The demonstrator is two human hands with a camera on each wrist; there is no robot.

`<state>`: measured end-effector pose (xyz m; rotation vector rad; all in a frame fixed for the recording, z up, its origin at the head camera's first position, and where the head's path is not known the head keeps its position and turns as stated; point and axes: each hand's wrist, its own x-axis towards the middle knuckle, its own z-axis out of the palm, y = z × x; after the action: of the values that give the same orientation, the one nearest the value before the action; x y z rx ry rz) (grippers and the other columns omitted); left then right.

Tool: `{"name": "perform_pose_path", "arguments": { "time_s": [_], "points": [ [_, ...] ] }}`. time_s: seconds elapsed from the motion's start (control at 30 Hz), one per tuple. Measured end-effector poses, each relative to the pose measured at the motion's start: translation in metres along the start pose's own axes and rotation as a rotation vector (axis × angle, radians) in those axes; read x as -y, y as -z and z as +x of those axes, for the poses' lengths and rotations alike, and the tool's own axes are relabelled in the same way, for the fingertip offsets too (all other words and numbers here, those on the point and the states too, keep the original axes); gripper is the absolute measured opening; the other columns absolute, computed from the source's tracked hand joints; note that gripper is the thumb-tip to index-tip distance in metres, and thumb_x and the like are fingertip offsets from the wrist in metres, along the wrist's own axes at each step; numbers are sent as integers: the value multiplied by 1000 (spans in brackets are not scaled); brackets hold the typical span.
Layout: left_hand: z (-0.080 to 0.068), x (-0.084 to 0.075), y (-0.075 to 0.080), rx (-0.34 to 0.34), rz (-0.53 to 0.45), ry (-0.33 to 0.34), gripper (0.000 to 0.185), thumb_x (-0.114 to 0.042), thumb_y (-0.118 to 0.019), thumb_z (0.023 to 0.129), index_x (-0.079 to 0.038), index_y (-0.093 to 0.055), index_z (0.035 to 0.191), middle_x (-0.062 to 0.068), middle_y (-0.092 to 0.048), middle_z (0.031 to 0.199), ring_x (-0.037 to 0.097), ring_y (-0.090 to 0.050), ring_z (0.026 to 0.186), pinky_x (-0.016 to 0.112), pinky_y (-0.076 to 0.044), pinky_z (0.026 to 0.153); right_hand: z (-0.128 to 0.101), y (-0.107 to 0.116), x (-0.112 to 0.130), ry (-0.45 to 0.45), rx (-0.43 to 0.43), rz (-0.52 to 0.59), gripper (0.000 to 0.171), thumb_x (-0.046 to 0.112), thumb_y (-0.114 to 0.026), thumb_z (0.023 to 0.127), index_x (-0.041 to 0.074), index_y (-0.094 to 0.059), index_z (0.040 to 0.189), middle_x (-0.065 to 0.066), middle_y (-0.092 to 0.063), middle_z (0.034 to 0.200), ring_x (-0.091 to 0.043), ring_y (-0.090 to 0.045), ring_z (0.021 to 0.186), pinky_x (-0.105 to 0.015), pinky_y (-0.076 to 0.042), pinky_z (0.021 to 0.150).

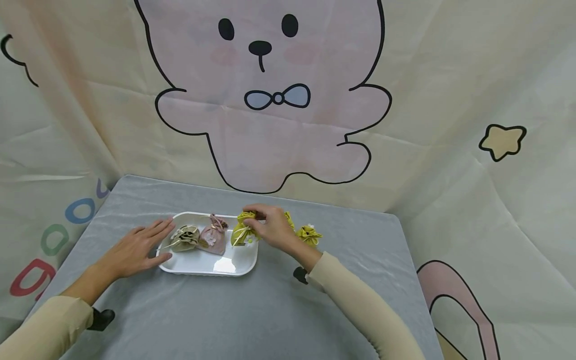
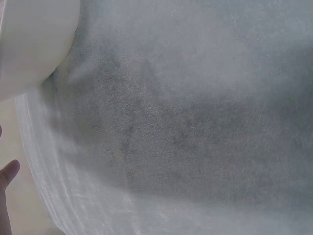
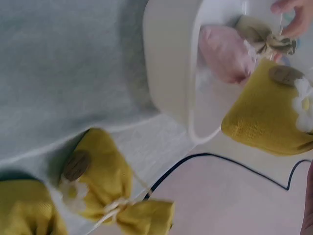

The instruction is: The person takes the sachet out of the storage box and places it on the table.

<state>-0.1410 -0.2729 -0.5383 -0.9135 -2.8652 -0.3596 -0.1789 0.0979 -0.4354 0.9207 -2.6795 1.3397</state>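
Note:
A yellow drawstring pouch (image 1: pixel 242 234) is gripped by my right hand (image 1: pixel 275 227) above the right end of a white tray (image 1: pixel 209 270). In the right wrist view this pouch (image 3: pixel 266 115) shows a brown tag and a white flower, and hangs over the tray's rim. My left hand (image 1: pixel 141 250) lies with its fingers stretched out at the tray's left edge. Inside the tray sit an olive-beige pouch (image 1: pixel 184 239) and a pink pouch (image 1: pixel 213 238), side by side. The left wrist view catches only a fingertip (image 2: pixel 10 172) and the tray's outer wall (image 2: pixel 39 44).
Two more yellow pouches are on the grey cloth right of the tray: one (image 1: pixel 308 234) beside my right wrist, another (image 1: pixel 288 218) partly hidden behind that hand. A fabric backdrop (image 1: pixel 427 100) with a cartoon bear rises behind the table's far edge.

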Motion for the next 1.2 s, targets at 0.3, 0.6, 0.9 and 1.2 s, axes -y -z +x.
{"name": "perform_pose_path", "arguments": {
  "time_s": [0.3, 0.6, 0.9, 1.2],
  "points": [
    [0, -1, 1, 7, 2, 3, 78, -47, -71, 87, -1, -48, 146, 18, -45, 151, 39, -45, 133, 60, -42, 94, -10, 21, -15, 4, -52, -4, 25, 5, -75, 88, 1, -72, 113, -9, -74, 104, -16, -71, 90, -22, -55, 79],
    [0, -1, 1, 37, 0, 22, 79, -48, -70, 88, -1, -46, 147, 18, -44, 152, 39, -44, 135, 61, -41, 96, -29, 37, -33, -43, -80, -4, 25, 5, -75, 87, 0, -72, 112, -9, -74, 104, -16, -71, 89, -25, -56, 78],
    [0, -1, 1, 39, -1, 26, 79, -47, -70, 88, -1, -46, 147, 18, -43, 152, 39, -44, 135, 62, -40, 97, -45, 35, -56, -61, -82, -25, 23, 3, -77, 86, -2, -73, 108, -10, -74, 100, -16, -71, 84, -24, -57, 73],
    [0, 0, 0, 34, -2, 25, 79, -47, -70, 88, -1, -46, 147, 19, -44, 152, 39, -44, 135, 62, -41, 96, -57, 28, -70, -94, -74, -24, 25, 3, -77, 85, -3, -73, 108, -13, -74, 100, -20, -72, 84, -25, -57, 72]
  ]
}}
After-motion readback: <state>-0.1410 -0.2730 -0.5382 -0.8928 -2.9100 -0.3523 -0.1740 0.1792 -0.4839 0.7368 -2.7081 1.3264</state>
